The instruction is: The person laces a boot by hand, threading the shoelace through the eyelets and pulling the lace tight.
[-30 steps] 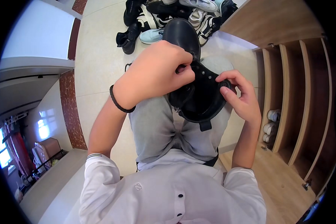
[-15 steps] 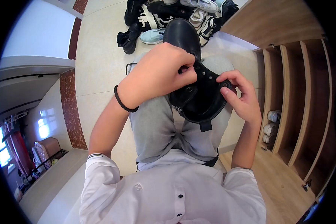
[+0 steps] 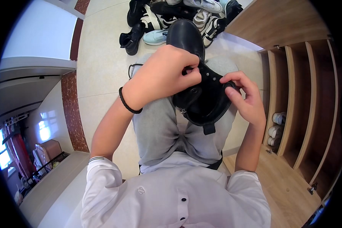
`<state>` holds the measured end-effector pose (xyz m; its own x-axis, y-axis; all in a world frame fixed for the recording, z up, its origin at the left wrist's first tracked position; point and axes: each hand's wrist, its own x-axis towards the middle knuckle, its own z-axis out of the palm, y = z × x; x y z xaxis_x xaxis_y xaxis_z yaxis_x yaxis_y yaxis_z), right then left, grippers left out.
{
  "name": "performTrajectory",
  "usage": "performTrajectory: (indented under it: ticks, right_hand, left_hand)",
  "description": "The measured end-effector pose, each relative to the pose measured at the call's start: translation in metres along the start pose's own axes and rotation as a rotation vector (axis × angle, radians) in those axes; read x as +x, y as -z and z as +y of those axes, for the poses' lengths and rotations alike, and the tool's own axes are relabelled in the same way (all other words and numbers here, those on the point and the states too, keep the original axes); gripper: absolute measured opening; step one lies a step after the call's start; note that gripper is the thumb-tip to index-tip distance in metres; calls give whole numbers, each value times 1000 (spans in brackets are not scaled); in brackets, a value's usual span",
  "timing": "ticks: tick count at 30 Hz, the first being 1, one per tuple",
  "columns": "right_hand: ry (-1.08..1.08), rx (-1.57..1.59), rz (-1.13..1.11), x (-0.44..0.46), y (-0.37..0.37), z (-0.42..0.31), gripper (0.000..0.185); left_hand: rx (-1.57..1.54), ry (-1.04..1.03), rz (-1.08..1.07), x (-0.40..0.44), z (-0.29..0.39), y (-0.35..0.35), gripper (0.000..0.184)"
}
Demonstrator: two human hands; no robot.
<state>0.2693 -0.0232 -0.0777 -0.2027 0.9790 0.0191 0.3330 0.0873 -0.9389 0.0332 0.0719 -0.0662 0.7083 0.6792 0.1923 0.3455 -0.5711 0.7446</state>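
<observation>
A black leather boot (image 3: 186, 37) rests across my thighs, toe pointing away and its opened shaft towards me. My left hand (image 3: 165, 74) lies over the boot's middle, thumb and forefinger closed in a pinch beside the lacing edge. What sits in that pinch is hidden. Behind this hand a thin black loop, like a lace (image 3: 131, 69), sticks out to the left. My right hand (image 3: 247, 95) pinches the right flap of the shaft between thumb and fingers. Metal eyelets (image 3: 214, 79) show on that flap. A pull tab (image 3: 209, 129) hangs at the heel.
A heap of shoes (image 3: 174, 17) lies on the tiled floor ahead, with a black shoe (image 3: 131, 39) at its left. On my right stands an open wooden shoe cabinet (image 3: 288, 98) with several white shoes (image 3: 274, 132) in it. A white panel (image 3: 38, 34) is at left.
My left hand and wrist have shifted very slightly to the right and towards me. My right thumb has edged up a little on the flap. The boot stays nearly still.
</observation>
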Motion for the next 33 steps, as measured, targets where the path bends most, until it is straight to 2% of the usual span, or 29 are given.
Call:
performTrajectory:
  ticks: [2,3,5,6,8,9,12,19,21,22,24,26,28,29,31,33]
  right_hand:
    - [-92,145,101,2,-4,-1,23]
    - [-91,145,101,5,-7,-1,23]
    - [-110,111,238,16,-11,1,23]
    - [-110,111,240,21,-11,-2,23]
    - [61,-312,87,34,-8,-10,21]
    - [184,-302,76,41,-11,-5,18]
    - [216,-348,28,47,-15,0,12]
    - [152,-247,103,41,-14,9,11]
    - [92,-163,240,35,-12,17,11]
    - [92,-163,240,31,-9,25,11]
    - [28,-12,404,23,1,47,11]
    - [31,78,423,14,11,63,14]
    - [-41,250,553,4,23,77,17]
    - [-40,250,552,-2,29,84,17]
    - [-84,505,644,-13,41,101,17]
    - [-126,586,700,-27,52,126,17]
  left_hand:
    - [-4,-6,-5,1,0,0,16]
    - [-10,-12,-12,1,1,0,16]
    - [18,5,-21,2,3,1,16]
    - [44,21,-30,3,4,0,17]
    - [29,3,-35,3,3,-1,15]
    - [15,-12,-39,3,2,-1,14]
    - [-2,-10,-20,3,1,-3,15]
    - [-23,40,-11,-1,4,7,15]
    - [-21,45,59,-2,0,11,15]
    - [-20,46,59,-4,-1,11,15]
    - [-147,102,122,-9,-6,12,17]
    - [-131,141,111,-12,-7,20,20]
    - [-193,188,225,-14,-11,24,22]
    - [-192,188,226,-15,-12,26,22]
    - [-279,235,317,-17,-14,29,24]
    - [-391,303,376,-18,-16,31,27]
